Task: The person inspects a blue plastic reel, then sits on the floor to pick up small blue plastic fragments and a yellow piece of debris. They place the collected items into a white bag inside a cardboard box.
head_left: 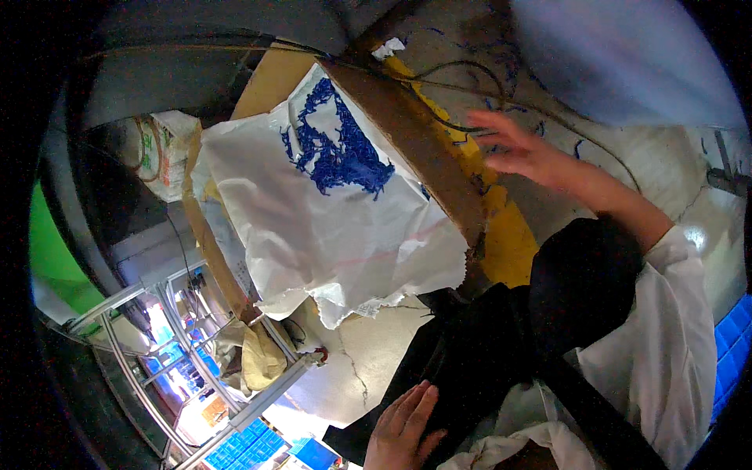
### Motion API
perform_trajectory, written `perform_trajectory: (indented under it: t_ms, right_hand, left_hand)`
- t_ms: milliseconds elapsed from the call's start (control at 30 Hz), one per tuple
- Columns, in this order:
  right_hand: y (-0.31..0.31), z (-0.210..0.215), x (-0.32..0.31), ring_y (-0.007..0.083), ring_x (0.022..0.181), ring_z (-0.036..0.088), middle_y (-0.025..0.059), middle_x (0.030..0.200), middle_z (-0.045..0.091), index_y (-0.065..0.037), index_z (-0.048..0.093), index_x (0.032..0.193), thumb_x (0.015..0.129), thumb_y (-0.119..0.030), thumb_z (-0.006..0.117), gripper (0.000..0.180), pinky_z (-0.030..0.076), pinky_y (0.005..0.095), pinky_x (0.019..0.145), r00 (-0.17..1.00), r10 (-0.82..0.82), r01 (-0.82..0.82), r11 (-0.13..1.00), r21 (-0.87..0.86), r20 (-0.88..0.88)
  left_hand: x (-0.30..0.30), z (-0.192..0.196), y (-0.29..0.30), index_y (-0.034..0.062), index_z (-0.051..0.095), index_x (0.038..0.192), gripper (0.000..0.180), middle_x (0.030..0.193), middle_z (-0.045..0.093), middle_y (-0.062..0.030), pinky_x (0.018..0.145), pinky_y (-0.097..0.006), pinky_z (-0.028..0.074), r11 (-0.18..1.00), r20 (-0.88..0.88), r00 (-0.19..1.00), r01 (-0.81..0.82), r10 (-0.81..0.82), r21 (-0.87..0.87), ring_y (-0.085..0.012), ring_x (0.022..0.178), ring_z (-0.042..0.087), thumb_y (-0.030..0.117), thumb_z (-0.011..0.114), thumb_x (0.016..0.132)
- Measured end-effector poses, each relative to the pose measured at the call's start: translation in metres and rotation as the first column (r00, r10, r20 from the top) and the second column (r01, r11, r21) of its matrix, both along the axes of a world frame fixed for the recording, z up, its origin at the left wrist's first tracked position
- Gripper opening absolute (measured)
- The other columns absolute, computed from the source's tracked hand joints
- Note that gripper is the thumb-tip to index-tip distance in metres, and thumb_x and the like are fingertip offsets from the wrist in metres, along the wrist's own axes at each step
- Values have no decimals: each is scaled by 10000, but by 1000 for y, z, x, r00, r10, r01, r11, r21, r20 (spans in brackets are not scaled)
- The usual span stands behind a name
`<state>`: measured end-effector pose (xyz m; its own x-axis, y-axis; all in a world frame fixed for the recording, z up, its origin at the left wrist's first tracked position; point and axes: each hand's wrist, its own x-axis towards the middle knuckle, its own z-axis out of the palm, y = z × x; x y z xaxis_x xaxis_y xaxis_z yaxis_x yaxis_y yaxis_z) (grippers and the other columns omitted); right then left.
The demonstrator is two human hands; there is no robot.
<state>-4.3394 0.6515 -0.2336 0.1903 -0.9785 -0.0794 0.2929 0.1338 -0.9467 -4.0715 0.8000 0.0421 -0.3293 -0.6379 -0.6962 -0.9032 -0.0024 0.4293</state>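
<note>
The right hand (521, 149) hovers open, fingers spread, holding nothing, beside one cardboard box (407, 125). Inside, one white bag (329, 235) carries one heap of blue shreds (341, 153). The left hand (403, 431) rests flat, seemingly on dark cloth (486, 345).

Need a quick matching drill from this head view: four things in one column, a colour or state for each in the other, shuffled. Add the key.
Things:
1. right hand
2. left hand
3. shredded pieces
4. cardboard box

Colour or state:
A. blue, heaped on the white liner inside the box
B. brown, with a torn edge at its corner
C. open, fingers spread, by the box's rim, holding nothing
D. flat on black fabric at the lower edge

Pairs: 1-C, 2-D, 3-A, 4-B
</note>
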Motion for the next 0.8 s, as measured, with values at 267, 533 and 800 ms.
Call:
perform_trajectory:
  t_ms: [267,533,800]
  right_hand:
    - [82,-134,-131,341,1123,486,157,1245,462,-96,479,1215,789,-33,525,433,486,423,858,-254,65,-285,948,139,-965]
    - [83,-175,-149,337,948,579,148,1086,512,-116,494,1130,784,-51,513,352,509,433,754,-160,67,-289,951,112,-985]
    - [10,-139,-99,337,957,582,137,1177,452,-129,446,1195,777,-42,527,435,526,431,730,-60,-44,-404,915,-17,-997]
  left_hand:
    - [5,0,8,98,408,1358,732,1326,457,-170,1002,-417,376,999,20,1000,-14,14,-29,-364,1187,458,2,648,674]
    - [1,-1,2,90,413,1352,696,1326,459,-167,1001,-413,378,999,-5,1000,20,-20,-43,-365,1187,458,28,633,695]
    - [1,-2,2,71,402,1354,640,1339,443,-172,1007,-414,366,999,10,999,50,-49,-20,-373,1193,447,82,617,751]
